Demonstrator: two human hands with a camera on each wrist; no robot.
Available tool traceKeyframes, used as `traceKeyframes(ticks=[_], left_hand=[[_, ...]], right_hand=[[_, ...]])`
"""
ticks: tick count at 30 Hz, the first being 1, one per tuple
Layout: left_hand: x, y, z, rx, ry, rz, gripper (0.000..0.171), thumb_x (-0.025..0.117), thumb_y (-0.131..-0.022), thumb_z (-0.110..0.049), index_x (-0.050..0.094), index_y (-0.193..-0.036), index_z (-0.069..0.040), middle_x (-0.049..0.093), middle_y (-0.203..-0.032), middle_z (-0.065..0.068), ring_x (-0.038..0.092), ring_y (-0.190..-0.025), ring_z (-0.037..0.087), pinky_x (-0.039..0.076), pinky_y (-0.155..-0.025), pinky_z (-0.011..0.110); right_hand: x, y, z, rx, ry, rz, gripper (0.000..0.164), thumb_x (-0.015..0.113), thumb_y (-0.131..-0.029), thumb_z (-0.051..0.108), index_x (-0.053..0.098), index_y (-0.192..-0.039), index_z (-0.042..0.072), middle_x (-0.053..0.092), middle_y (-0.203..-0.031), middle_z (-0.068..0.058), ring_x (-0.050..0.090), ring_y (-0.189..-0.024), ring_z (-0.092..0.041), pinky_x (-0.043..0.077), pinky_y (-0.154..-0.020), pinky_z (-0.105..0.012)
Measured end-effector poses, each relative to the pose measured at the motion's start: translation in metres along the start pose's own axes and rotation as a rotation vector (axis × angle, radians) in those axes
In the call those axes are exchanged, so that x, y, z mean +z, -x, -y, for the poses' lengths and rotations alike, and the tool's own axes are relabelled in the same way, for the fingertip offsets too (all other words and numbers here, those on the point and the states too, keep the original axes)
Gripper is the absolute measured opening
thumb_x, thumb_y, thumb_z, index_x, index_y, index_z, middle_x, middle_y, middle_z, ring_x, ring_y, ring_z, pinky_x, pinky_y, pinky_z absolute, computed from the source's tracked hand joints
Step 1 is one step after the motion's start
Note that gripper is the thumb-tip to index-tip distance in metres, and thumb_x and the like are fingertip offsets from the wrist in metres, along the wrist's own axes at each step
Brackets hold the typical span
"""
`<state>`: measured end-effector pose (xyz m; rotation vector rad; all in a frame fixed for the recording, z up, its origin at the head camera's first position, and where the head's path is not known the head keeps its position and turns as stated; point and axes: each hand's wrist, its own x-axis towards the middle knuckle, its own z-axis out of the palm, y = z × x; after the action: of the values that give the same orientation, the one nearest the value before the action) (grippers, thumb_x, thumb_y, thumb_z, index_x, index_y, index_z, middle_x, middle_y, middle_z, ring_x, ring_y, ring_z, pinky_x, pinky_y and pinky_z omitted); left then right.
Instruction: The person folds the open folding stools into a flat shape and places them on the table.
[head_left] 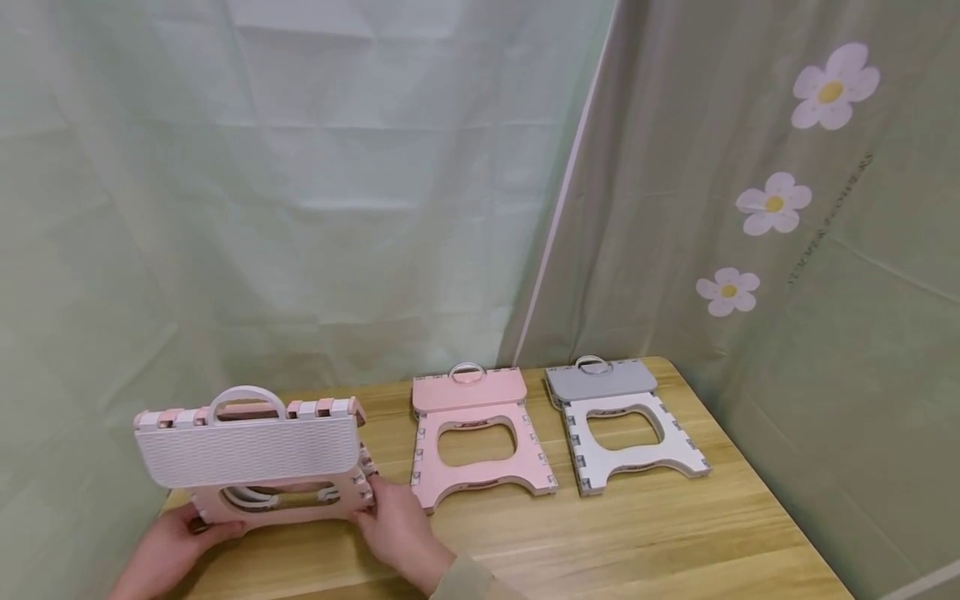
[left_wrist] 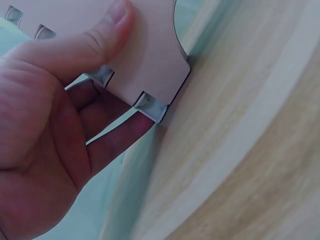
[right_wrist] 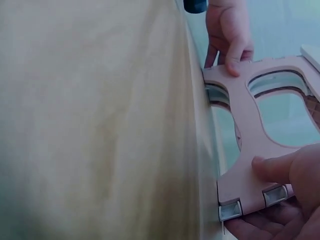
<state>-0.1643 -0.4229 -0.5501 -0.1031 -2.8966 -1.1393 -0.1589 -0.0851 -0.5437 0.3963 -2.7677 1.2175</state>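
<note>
At the left of the table, both hands grip a pink folding stool [head_left: 247, 454] with a white textured top panel and a white carry handle. It stands tilted up, its folded panel hanging over the upper part of the pink leg frame. My left hand [head_left: 176, 537] holds the lower left leg; in the left wrist view its thumb [left_wrist: 115, 22] lies on the pink face and its other fingers go behind. My right hand [head_left: 397, 525] holds the opposite leg, its thumb [right_wrist: 272, 168] on the front. The stool's feet are at the tabletop; firm contact is hard to tell.
A pink folded stool [head_left: 472, 392] lies flat mid-table, right of my right hand. Beside it lies a grey-and-white folded stool [head_left: 603, 382]. The wooden table [head_left: 600, 542] meets a pale green curtain [head_left: 337, 208] behind, and a flower-printed curtain [head_left: 660, 167] hangs at right.
</note>
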Motion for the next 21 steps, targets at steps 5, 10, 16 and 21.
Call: traceKeyframes(ticks=[5, 10, 16, 21], left_hand=[[-0.004, 0.003, 0.002, 0.011, 0.071, -0.033, 0.04, 0.088, -0.092, -0.023, 0.07, -0.118, 0.002, 0.075, -0.1, -0.005, 0.064, -0.085, -0.003, 0.05, -0.07, 0.019], [-0.008, 0.004, 0.007, 0.005, 0.122, -0.076, 0.058, 0.089, -0.091, -0.021, 0.055, -0.131, 0.004, 0.068, -0.108, -0.003, 0.063, -0.088, -0.007, 0.052, -0.071, 0.017], [-0.004, 0.003, 0.013, 0.063, 0.241, -0.094, 0.064, 0.086, -0.091, -0.006, 0.043, -0.137, -0.003, 0.059, -0.114, -0.017, 0.062, -0.094, -0.009, 0.058, -0.072, 0.021], [-0.002, 0.003, 0.008, 0.049, 0.158, -0.074, 0.055, 0.085, -0.094, -0.015, 0.053, -0.135, 0.002, 0.066, -0.112, -0.009, 0.061, -0.093, -0.008, 0.053, -0.072, 0.016]], right_hand=[[-0.012, 0.004, 0.002, 0.079, -0.108, -0.002, 0.035, 0.089, -0.088, 0.023, 0.061, -0.108, 0.019, 0.063, -0.089, 0.012, 0.057, -0.078, -0.001, 0.051, -0.068, -0.023], [-0.022, 0.004, 0.004, 0.089, -0.147, -0.026, 0.067, 0.092, -0.086, 0.022, 0.052, -0.14, 0.014, 0.061, -0.109, 0.004, 0.054, -0.079, -0.001, 0.049, -0.067, -0.022], [-0.025, 0.003, 0.006, 0.059, -0.015, -0.011, 0.08, 0.088, -0.091, 0.036, 0.05, -0.157, 0.011, 0.057, -0.144, -0.007, 0.063, -0.102, -0.008, 0.056, -0.086, -0.027], [-0.025, 0.001, 0.006, 0.055, 0.003, 0.037, 0.062, 0.085, -0.094, 0.039, 0.063, -0.145, 0.011, 0.068, -0.128, 0.0, 0.063, -0.111, -0.008, 0.056, -0.091, -0.029]])
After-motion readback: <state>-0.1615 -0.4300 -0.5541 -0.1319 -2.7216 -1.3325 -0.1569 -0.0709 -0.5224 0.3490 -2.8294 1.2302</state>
